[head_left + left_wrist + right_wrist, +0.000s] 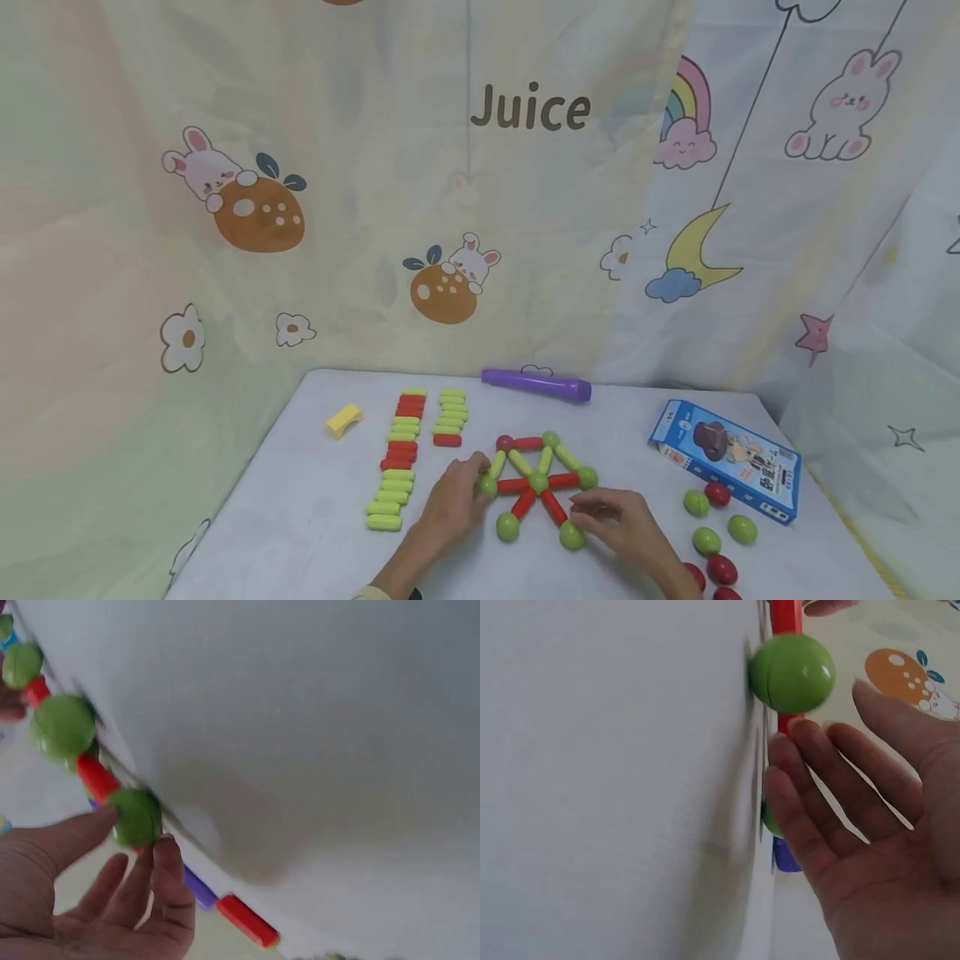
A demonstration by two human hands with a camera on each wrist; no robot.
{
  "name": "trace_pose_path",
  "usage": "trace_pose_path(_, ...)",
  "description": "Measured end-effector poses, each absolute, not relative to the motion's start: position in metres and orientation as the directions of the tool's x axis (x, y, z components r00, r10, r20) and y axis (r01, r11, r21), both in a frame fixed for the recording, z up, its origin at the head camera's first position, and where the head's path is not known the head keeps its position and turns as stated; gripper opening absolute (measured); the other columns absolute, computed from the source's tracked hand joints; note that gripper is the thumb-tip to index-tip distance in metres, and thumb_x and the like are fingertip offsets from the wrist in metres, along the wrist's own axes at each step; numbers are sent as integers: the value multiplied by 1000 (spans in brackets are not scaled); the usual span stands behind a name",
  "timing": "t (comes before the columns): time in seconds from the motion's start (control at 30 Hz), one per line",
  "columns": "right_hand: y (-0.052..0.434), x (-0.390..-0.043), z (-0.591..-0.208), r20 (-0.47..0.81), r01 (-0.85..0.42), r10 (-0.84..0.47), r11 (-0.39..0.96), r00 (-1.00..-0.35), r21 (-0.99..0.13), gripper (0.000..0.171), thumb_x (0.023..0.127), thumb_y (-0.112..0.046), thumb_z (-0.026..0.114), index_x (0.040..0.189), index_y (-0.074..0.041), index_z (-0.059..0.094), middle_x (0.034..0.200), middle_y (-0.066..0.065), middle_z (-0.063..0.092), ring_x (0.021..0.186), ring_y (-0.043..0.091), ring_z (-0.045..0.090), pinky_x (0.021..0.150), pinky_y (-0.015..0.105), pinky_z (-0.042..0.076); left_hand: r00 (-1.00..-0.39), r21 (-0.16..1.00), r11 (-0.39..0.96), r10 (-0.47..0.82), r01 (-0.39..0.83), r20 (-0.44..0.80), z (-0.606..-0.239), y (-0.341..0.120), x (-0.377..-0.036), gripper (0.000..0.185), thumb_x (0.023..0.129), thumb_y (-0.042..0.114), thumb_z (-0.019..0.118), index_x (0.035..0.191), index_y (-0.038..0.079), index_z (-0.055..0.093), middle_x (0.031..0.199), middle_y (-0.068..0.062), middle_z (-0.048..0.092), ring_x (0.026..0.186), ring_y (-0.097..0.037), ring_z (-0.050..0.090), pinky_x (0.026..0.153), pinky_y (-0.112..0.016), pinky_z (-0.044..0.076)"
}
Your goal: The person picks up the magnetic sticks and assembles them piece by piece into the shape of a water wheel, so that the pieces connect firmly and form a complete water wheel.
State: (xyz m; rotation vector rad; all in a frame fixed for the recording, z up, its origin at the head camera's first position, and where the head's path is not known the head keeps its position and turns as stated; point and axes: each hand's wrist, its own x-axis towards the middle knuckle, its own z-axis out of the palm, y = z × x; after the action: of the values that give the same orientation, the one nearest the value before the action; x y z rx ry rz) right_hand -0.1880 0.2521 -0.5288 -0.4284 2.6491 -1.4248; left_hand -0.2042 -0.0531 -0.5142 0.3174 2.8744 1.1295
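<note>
A flat wheel-like figure of red and light-green rods and balls lies on the table, with a green ball (538, 482) at its hub and a dark red ball (505, 445) at the back left. At its left corner, my left hand (453, 498) pinches a green ball (136, 816) between thumb and fingers. My right hand (618, 518) is beside the front right green ball (572, 536). In the right wrist view its fingers (810, 746) are loosely bent, close by a green ball (793, 673), and nothing is in the palm.
Loose red and light-green rods (395, 476) lie in two columns on the left, near a yellow arch block (344, 421). A purple stick (536, 384) lies at the back. On the right are a blue box (727, 458) and several loose balls (707, 541).
</note>
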Motion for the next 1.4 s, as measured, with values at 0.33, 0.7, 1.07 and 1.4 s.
trace_pose_path(0.33, 256, -203, -529, 235, -198, -36, 668, -971, -717, 41, 90, -4, 86, 129, -8, 74, 132, 12, 69, 123, 35, 66, 87, 38, 64, -974, 556, 816, 33, 157, 226, -509, -87, -238, 32, 96, 3, 78, 126, -2, 70, 113, -15, 72, 98, -25, 60, 84, -42, 61)
trace_pose_path(0.7, 244, -208, -535, 129, -137, -62, 670, -990, -730, 46, 86, 5, 86, 127, -12, 74, 125, 2, 74, 119, 28, 69, 89, 32, 62, -956, 260, 951, 91, 166, 278, -525, -88, -241, 19, 85, 6, 91, 93, 0, 75, 84, -9, 60, 80, -22, 54, 70, -35, 51)
trace_pose_path(1.07, 246, -210, -529, 99, -129, -82, 665, -992, -735, 40, 87, 2, 86, 123, -11, 76, 119, 1, 73, 115, 26, 70, 86, 34, 63, -996, 531, 842, 72, 89, 54, -507, -76, -201, 21, 89, 11, 87, 89, 5, 67, 73, -1, 55, 68, -17, 51, 62, -29, 47)
trace_pose_path(1.4, 246, -209, -525, 94, -125, -82, 659, -992, -742, 37, 88, 1, 85, 122, -10, 76, 120, 2, 73, 115, 26, 70, 87, 34, 63, -981, 795, 585, -8, -161, -193, -505, -59, -180, 24, 92, 16, 86, 90, 8, 63, 72, -4, 62, 65, -18, 59, 60, -28, 47)
